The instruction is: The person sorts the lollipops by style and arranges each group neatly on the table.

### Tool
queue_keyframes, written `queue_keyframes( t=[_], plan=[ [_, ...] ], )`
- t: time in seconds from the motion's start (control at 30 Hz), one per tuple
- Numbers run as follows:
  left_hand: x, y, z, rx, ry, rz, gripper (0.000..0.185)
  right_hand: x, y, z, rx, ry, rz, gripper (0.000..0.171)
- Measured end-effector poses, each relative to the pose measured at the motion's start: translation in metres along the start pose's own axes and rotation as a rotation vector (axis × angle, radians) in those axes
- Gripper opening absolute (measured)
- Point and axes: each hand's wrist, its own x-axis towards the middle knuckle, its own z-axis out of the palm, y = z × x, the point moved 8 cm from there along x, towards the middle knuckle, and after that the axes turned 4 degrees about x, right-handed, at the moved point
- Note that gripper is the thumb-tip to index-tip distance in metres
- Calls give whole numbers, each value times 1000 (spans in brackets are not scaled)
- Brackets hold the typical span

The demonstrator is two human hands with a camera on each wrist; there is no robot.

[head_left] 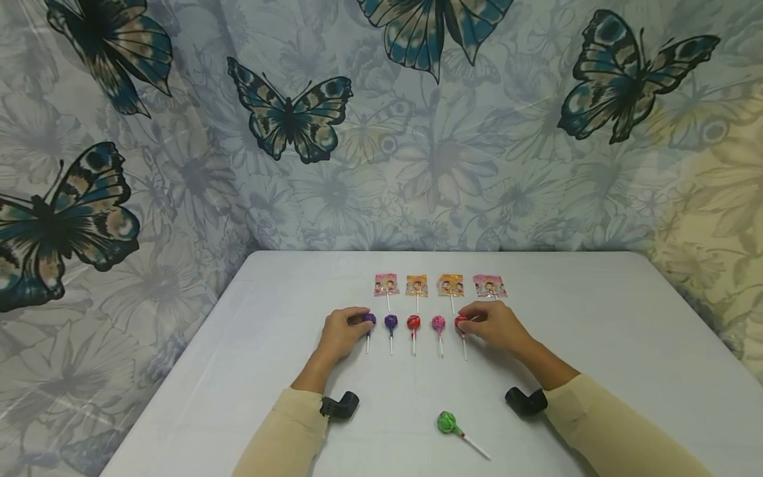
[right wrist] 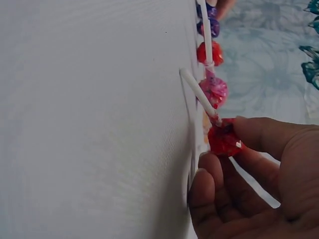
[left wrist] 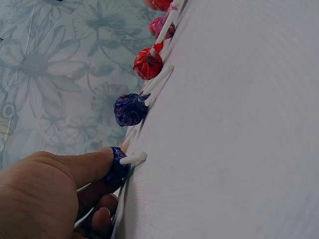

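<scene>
Five round wrapped lollipops lie in a row on the white table (head_left: 596, 331). My left hand (head_left: 361, 320) pinches the head of the leftmost purple lollipop (head_left: 370, 319), thumb over it in the left wrist view (left wrist: 118, 167). Beside it lie a second purple lollipop (head_left: 391, 322) (left wrist: 129, 109), a red one (head_left: 413, 322) and a pink one (head_left: 438, 323). My right hand (head_left: 468, 319) pinches the rightmost red lollipop (head_left: 459, 322) between thumb and fingers, seen close in the right wrist view (right wrist: 223, 141).
Several flat lollipops in pink and orange packets (head_left: 417, 285) lie in a row behind the round ones. A green lollipop (head_left: 447, 422) lies alone near the front edge. A butterfly-print curtain (head_left: 417, 132) hangs behind the table.
</scene>
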Motion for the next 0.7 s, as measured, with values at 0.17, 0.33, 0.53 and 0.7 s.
queue_keyframes(
  t=[0.17,0.33,0.53,0.7],
  plan=[
    [1,-1,2,-5,-8,3,27,3,1,2,-15,-8,-3,23],
    [0,2,1,-1,-10,-2,27,7,3,3,-40,-15,19,23],
    [-1,2,-1,3,-6,-9,27,10,3,6,-67,-23,36,23],
    [-1,1,-1,1,-6,-8,28,11,1,7,-72,-26,24,22]
  ],
)
